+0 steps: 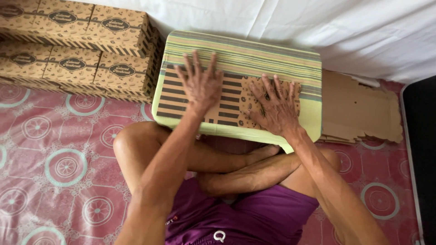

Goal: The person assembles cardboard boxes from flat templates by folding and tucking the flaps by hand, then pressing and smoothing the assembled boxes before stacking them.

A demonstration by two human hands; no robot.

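I see a flat printed carton sheet [236, 102] lying on a small green striped bench [309, 68] over crossed legs, with my left hand [202, 84] and right hand [274, 106] pressed flat on it, fingers spread. Six folded patterned boxes [86, 45] are stacked at left on the pink patterned floor [59, 163], and plain flat cardboard blanks [359, 109] lie at right by a white sheet [318, 22].

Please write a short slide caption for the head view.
Both hands press a flat printed carton on a small green table.

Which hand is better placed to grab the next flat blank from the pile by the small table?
Right, probably. The right hand lies flat on the cardboard sheet at the side of the small table nearest the pile of flat blanks. The left hand presses the sheet's far side, toward the finished boxes.
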